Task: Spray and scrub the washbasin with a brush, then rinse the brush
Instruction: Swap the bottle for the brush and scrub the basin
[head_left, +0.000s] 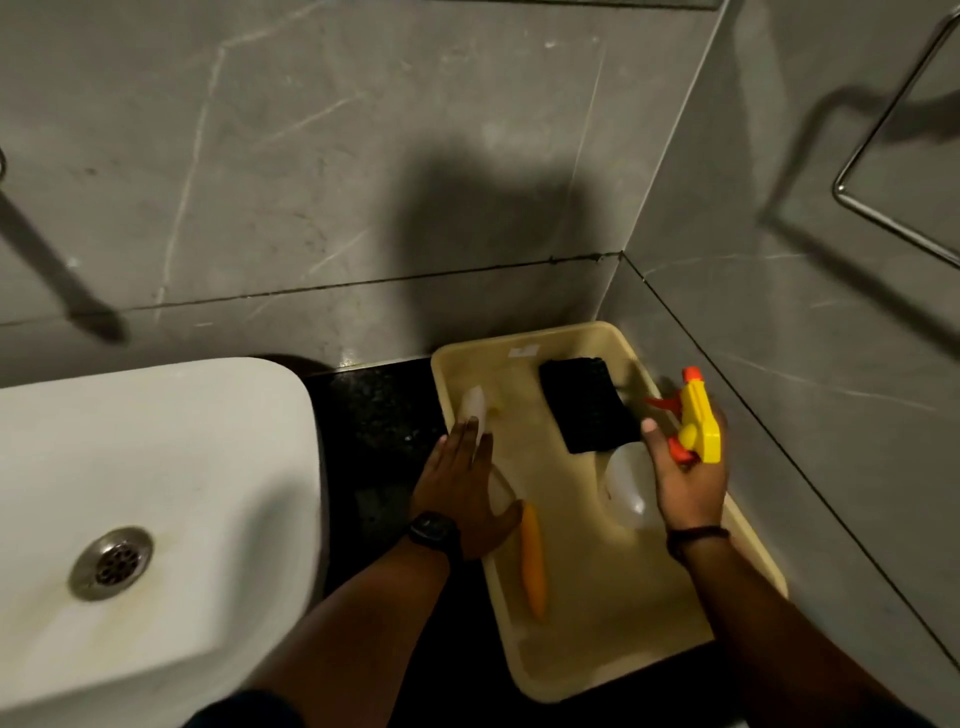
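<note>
A white washbasin (156, 467) with a metal drain (111, 562) fills the lower left. To its right a beige tray (613, 597) sits on the black counter. In the tray lies a brush with a white head (475, 402) and an orange handle (534, 561). My left hand (462, 493) rests flat over the brush's middle, fingers spread, not clearly gripping it. My right hand (685, 478) is wrapped around the neck of a clear spray bottle (628, 488) with a yellow and orange trigger head (698, 421), at the tray's right side.
A black scrub pad (587, 405) lies at the back of the tray. Grey tiled walls meet in a corner just behind the tray. A metal rail (883, 156) is fixed to the right wall. Black counter (379, 415) shows between basin and tray.
</note>
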